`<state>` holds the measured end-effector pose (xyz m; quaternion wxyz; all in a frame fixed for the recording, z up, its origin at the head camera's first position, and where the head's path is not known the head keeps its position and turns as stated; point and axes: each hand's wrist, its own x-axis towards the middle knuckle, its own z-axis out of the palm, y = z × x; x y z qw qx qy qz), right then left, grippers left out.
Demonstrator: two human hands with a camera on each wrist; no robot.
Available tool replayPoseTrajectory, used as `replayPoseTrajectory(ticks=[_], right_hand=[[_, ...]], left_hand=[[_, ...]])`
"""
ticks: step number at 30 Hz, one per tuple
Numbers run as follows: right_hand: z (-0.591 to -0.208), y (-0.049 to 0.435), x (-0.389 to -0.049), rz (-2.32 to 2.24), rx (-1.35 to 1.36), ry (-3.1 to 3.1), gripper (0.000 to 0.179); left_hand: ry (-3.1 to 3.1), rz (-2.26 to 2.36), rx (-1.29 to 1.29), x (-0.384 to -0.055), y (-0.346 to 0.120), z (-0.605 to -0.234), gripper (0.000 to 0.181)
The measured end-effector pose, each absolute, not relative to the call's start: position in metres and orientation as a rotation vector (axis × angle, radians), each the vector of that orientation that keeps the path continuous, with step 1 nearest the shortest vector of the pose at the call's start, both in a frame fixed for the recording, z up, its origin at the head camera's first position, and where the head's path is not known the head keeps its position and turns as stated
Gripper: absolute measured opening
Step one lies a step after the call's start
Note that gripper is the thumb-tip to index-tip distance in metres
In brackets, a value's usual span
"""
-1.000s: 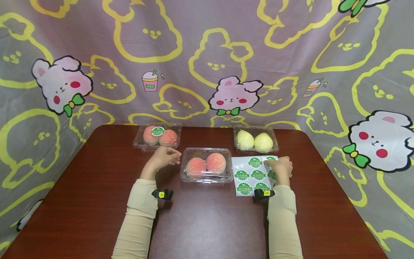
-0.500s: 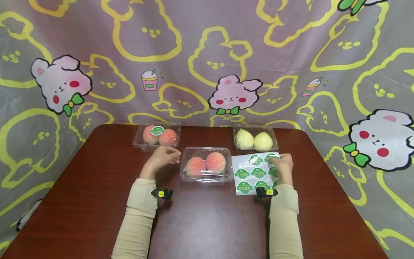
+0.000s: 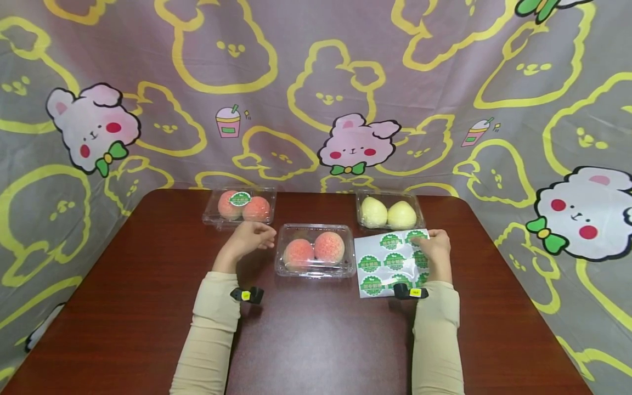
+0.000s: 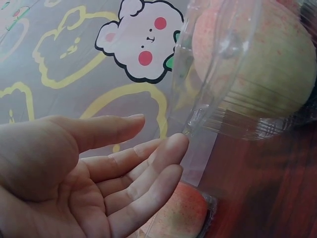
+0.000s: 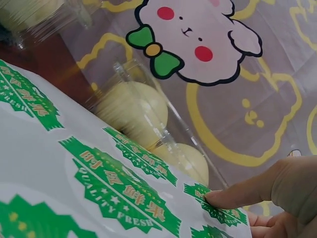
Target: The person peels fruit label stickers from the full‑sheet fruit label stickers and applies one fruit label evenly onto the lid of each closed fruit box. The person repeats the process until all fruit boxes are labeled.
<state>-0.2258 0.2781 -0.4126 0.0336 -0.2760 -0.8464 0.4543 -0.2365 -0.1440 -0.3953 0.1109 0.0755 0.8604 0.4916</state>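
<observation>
My right hand [image 3: 438,254] pinches the upper right corner of a white sheet of round green stickers [image 3: 366,247], thumb on top over one sticker. In the right wrist view the thumb [image 5: 242,192] presses that sticker, with the other fingers behind the sheet. The sheet slopes, its right side raised. My left hand [image 3: 245,241] is held beside the left edge of a clear plastic fruit box [image 3: 316,272], its fingers loosely bent with nothing in them. Two peaches [image 3: 329,248] lie inside this box. The left wrist view shows the palm and fingers [image 4: 143,198] bare.
At the back left of the brown table [image 3: 316,340] stands another clear box [image 3: 211,215] of peaches, with a green sticker [image 3: 240,199] on its lid. A clear box [image 3: 419,218] with two yellow-green fruits stands just behind the sheet. A patterned curtain [image 3: 276,66] encloses the table.
My right hand has moved slightly right and up, lifting the sheet's right corner, so the sheet now tilts. The left hand and the boxes have stayed in place.
</observation>
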Motion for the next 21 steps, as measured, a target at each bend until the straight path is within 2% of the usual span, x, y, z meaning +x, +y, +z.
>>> replayPoseTrajectory(ticks=[21], right_hand=[[-0.386,0.275,-0.217,1.628,-0.733,-2.553,0.048]], left_hand=[[2.568,1.429,0.224,-0.237,-0.144,-0.397,0.031]])
